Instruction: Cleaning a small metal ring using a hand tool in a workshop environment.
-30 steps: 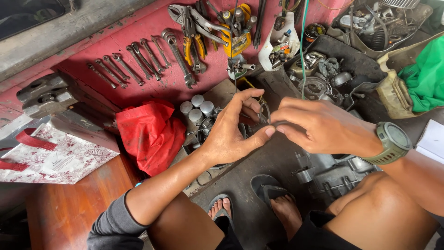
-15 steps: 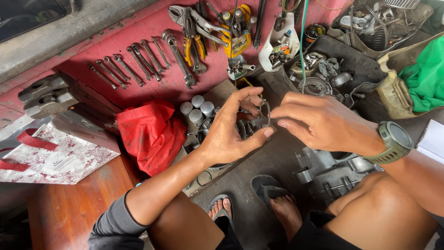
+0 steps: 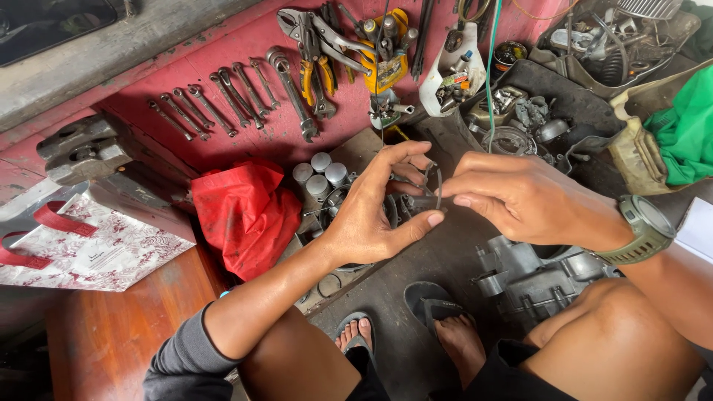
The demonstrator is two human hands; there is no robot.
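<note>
I see my left hand (image 3: pixel 375 215) palm-up-ish, fingers curled, thumb and fingertips pinched on a small dark metal part (image 3: pixel 420 202). Right hand (image 3: pixel 520 200) sits just beside it, fingers closed on a thin dark ring (image 3: pixel 438 182) that stands upright between the two hands, touching the part. Can't tell exactly what the part is; it's mostly hidden by my fingers. Both hands clamped, nothing loose between them. Green-grey wristwatch (image 3: pixel 645 229) on my right wrist. Just beyond the left hand: a cluster of silver sockets (image 3: pixel 321 172), upright, packed close. Left of that hand, a crumpled red cloth (image 3: pixel 245 212) on the floor, and further left a patterned paper bag with red handles (image 3: pixel 82 241). Well beyond both hands, a row of wrenches (image 3: pixel 215 100) laid out on the red ledge (image 3: pixel 148 67), then pliers with yellow grips (image 3: pixel 316 70). Beyond the right hand, a dark tray (image 3: pixel 579 108) full of engine bits. Below the right hand, a grey engine casing (image 3: pixel 527 278) on the floor, near my sandalled feet (image 3: pixel 438 327). Far right, a green cloth (image 3: pixel 687 134).
</note>
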